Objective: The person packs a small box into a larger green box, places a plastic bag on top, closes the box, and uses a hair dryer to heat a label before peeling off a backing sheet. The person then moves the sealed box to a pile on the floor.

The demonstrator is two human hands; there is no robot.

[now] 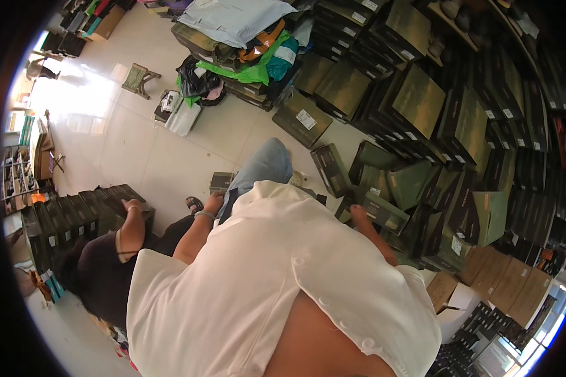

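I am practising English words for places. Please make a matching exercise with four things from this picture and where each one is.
Things:
1. left hand
2. right hand
3. folding stool
4. brown cartons

Places:
a. on a dark green box at the right
b. lower right, beside the box stacks
c. far on the pale floor, upper left
d. near a small dark box, by the blue-jeaned knee

Pairs: 1-d, 2-a, 3-c, 4-b

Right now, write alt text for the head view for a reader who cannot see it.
A person in a white shirt bends over stacked dark green boxes, right hand on one box, left hand by a small dark box. Another person's hand rests on a box row.
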